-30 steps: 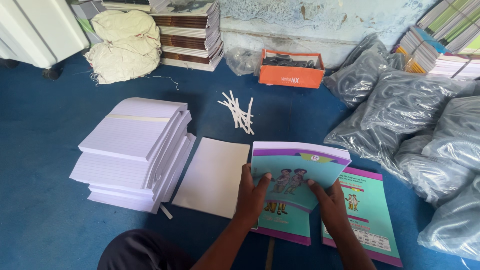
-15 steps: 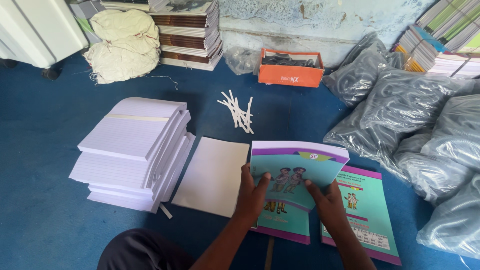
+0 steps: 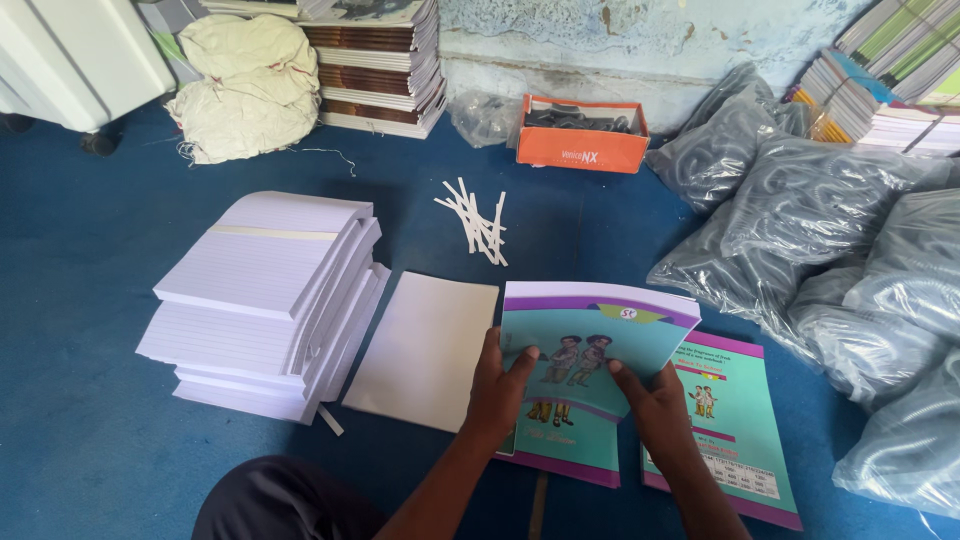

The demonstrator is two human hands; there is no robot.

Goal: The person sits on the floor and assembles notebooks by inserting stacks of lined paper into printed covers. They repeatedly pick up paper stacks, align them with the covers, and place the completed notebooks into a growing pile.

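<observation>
Glossy teal notebook cover (image 3: 585, 370) bends under my left hand (image 3: 500, 385) and right hand (image 3: 655, 400); I see both hands' fingers spread flat, pressing it.

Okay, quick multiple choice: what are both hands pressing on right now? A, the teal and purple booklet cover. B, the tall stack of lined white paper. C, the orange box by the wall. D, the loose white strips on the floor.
A: the left hand and the right hand both lie flat on the teal and purple booklet, well apart from the paper stack, the orange box and the white strips.
</observation>
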